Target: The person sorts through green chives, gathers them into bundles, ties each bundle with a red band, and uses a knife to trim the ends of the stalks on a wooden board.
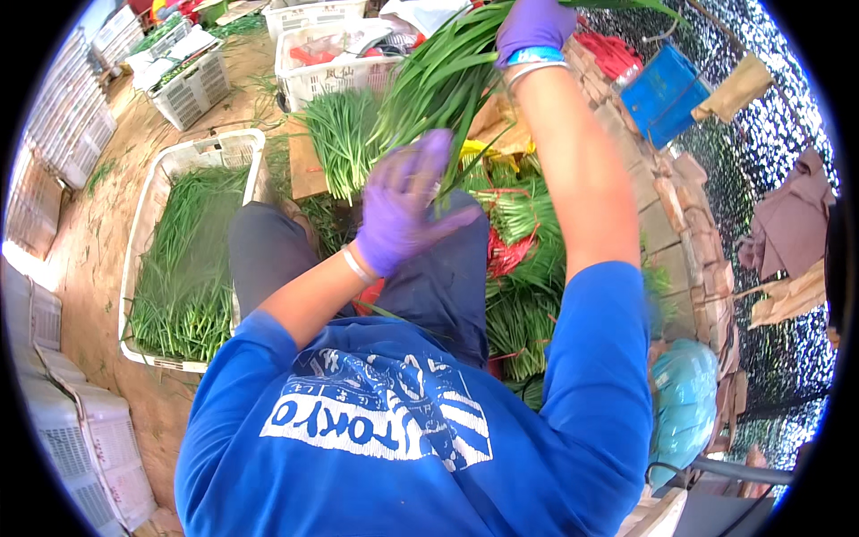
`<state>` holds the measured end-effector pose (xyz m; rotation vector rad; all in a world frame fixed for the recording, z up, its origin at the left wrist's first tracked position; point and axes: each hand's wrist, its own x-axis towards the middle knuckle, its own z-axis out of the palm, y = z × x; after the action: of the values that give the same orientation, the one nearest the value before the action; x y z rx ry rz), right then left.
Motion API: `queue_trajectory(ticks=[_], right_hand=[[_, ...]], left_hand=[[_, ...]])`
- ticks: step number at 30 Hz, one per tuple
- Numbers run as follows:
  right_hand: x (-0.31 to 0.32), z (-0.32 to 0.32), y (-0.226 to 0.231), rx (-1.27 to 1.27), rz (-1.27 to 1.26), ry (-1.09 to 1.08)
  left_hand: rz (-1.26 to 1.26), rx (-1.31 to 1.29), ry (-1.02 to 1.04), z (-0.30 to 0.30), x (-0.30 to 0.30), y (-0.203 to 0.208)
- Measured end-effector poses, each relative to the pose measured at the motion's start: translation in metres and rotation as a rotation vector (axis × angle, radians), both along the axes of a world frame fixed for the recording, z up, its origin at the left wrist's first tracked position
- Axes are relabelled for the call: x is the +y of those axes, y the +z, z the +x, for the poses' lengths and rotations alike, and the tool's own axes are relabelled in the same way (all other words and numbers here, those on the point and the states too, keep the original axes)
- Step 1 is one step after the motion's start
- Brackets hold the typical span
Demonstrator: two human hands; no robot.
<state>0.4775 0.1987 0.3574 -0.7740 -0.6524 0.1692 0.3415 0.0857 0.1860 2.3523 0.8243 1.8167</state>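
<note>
My right hand (535, 29), in a purple glove, is raised at the top and closed around a bunch of green garlic chives (447, 67). The long flat leaves hang down to the left of it. Below the bunch, my left hand (407, 210), also gloved in purple, has its fingers spread; they are slightly blurred and close to the hanging leaf ends. A pile of chives (340, 134) with pale stems lies on a brown board (305, 168) just beyond my left hand. Tied chive bundles (523, 215) are stacked to the right of my legs.
A white crate (165, 362) of loose chives stands left of my knee. Beyond the board is another white crate (309, 82) with bags in it. Stacked crates (67, 116) line the left. A brick edge (702, 268), blue bin (664, 94) and teal bag (684, 394) are at the right.
</note>
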Motion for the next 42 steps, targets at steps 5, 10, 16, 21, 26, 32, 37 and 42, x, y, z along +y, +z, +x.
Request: queue_trajectory(ticks=[5,10,16,21,26,32,37,42], right_hand=[[0.011,-0.019,-0.002,0.072,0.066,0.453],[-0.001,-0.04,0.002,0.213,0.092,0.494],[0.001,-0.05,0.003,0.075,0.077,0.406],[0.007,-0.025,0.018,0.114,0.103,0.34],[0.003,-0.018,0.019,0.07,0.165,0.208],[0.004,-0.036,0.004,0.128,0.133,0.288],[-0.009,-0.064,0.005,0.158,0.22,0.385],[-0.011,-0.056,-0.002,0.127,0.135,0.441]], left_hand=[[0.584,0.246,0.351,0.03,0.041,0.014],[0.309,0.17,0.356,0.017,0.06,0.017],[0.238,0.576,0.023,0.003,0.039,-0.017],[-0.389,0.86,-0.139,-0.036,0.042,-0.141],[-0.179,0.898,-0.025,-0.058,0.027,-0.117],[-0.146,0.423,0.165,-0.01,0.004,-0.01],[0.012,0.053,0.315,-0.001,0.043,0.024],[0.299,-0.104,0.295,-0.01,0.05,0.023]])
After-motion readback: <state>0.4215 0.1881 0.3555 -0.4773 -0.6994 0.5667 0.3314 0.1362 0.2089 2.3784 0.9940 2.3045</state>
